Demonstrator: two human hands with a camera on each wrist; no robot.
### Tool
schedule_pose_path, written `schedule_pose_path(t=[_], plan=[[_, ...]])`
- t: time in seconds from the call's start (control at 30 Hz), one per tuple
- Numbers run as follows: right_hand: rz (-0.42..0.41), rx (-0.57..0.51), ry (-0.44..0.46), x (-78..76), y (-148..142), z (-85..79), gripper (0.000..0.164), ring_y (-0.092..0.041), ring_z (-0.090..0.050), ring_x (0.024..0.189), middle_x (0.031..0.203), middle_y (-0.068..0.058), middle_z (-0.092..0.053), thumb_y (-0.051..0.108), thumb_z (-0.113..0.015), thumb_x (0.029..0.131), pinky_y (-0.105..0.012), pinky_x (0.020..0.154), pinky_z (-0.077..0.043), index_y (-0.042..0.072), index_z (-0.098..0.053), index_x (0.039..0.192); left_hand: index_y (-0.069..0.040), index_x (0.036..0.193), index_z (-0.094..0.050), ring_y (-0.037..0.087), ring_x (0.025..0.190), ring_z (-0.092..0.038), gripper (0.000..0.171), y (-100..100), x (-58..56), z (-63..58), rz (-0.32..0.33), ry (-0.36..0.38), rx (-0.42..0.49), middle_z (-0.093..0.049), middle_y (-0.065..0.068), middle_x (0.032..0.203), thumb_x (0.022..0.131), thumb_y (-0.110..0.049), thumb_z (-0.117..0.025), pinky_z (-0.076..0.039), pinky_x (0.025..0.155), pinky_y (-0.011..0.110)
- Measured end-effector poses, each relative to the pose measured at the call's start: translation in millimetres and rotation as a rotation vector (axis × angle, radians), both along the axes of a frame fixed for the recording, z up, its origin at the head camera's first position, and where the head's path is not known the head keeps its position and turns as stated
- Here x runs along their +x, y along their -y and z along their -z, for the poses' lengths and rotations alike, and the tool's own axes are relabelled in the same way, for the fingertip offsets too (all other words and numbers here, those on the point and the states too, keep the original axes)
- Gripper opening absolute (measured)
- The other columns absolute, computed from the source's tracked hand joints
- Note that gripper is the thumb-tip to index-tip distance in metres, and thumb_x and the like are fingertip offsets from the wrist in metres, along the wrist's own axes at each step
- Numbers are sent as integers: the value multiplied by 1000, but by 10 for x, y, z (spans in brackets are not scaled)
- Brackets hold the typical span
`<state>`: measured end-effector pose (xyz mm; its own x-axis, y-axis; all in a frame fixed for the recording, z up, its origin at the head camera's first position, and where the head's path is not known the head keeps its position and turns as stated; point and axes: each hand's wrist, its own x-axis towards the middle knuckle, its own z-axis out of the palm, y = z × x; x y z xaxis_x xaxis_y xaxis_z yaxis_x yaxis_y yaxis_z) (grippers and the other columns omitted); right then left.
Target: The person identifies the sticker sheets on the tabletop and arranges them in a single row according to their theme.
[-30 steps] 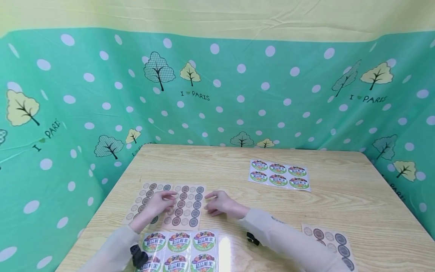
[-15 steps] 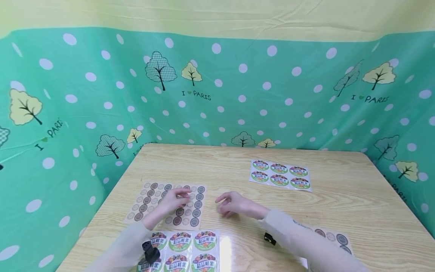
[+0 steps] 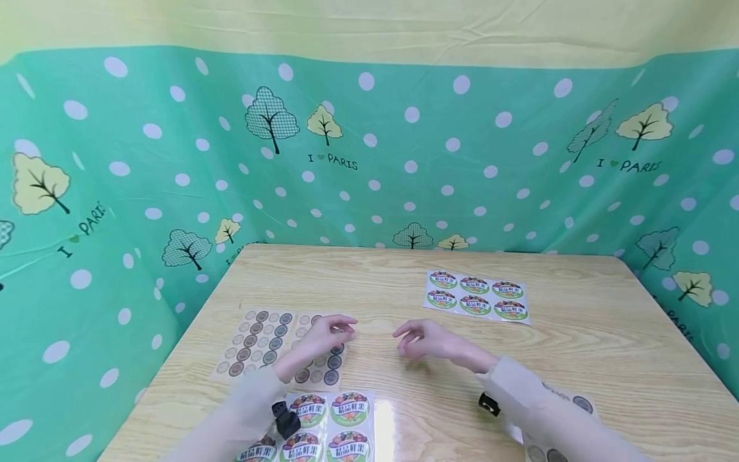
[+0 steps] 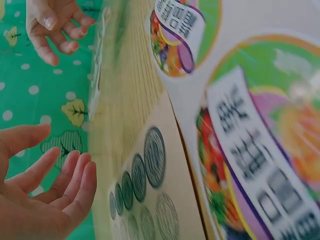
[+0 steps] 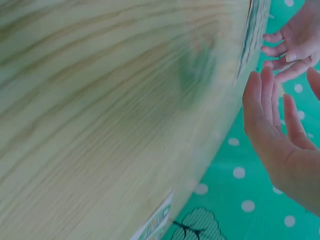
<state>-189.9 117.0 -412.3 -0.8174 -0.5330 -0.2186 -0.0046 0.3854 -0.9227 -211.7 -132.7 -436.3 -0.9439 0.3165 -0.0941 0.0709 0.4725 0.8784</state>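
Note:
My left hand [image 3: 323,336] hovers over the right edge of a sheet of round brown and grey stickers [image 3: 317,378], holding nothing. Its fingers look relaxed and spread in the left wrist view. Across a small gap, my right hand [image 3: 428,340] is held above bare wood with loosely bent fingers and nothing in them. A second sheet of round stickers [image 3: 254,340] lies just left of the first. Below them, partly covered by my left sleeve, is a glossy sheet of fruit-label stickers [image 3: 349,410]. The two hands do not touch.
Another fruit-label sheet [image 3: 476,296] lies toward the back right of the wooden table [image 3: 358,269]. A further round-sticker sheet [image 3: 582,404] is mostly hidden beneath my right forearm. A green dotted curtain [image 3: 404,160] hangs behind and along both sides.
Both hands have moved to the right, the left one from between the two round-sticker sheets to the right sheet's edge. The right forearm now covers more of the sheet at lower right.

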Motion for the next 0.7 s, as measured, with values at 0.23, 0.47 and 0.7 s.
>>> schedule_pose_path(t=[0.23, 0.47, 0.7], plan=[[3, 15, -11, 73, -265, -71, 40, -19, -58, 82, 98, -19, -58, 10, -59, 82, -33, 73, -51, -8, -49, 116, 7, 111, -55, 32, 77, -58, 35, -245, 14, -41, 104, 9, 70, -60, 17, 93, 79, -5, -60, -52, 62, 38], [18, 30, -30, 142, -530, -93, 42, -21, -58, 85, 100, -18, -58, 11, -59, 82, -32, 74, -51, -8, -48, 117, 6, 111, -55, 36, 77, -57, 35, -466, -5, -32, 169, 18, 99, -60, 16, 93, 79, -6, -60, -51, 63, 41], [40, 33, -68, 195, -811, -117, 42, -27, -59, 84, 99, -24, -58, 9, -60, 81, -27, 69, -50, -11, -47, 116, 7, 110, -56, 34, 76, -58, 34, -670, 11, -54, 227, 15, 94, -61, 11, 90, 79, -5, -60, -51, 63, 40]])
